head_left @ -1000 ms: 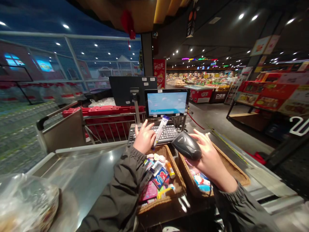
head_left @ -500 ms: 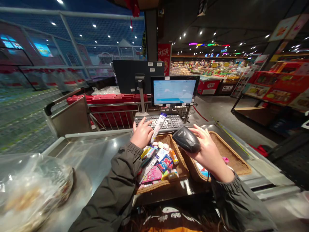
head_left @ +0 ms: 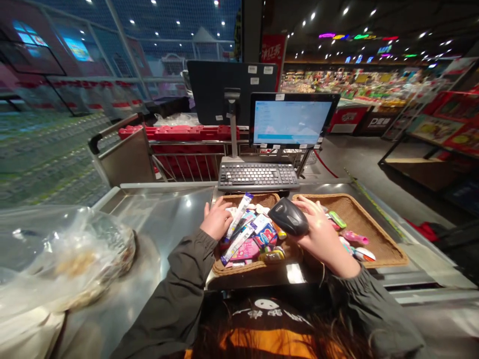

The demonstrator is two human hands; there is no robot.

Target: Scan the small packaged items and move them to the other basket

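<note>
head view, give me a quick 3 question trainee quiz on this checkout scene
1. Which hand holds the scanner?
2. True or false: the left hand grips a long slim packet over the left basket.
3. The keyboard lies: A) inside the right basket, B) beyond both baskets, under the screen, C) on the plastic bag.

Key: 1. The right hand. 2. True. 3. B.
</note>
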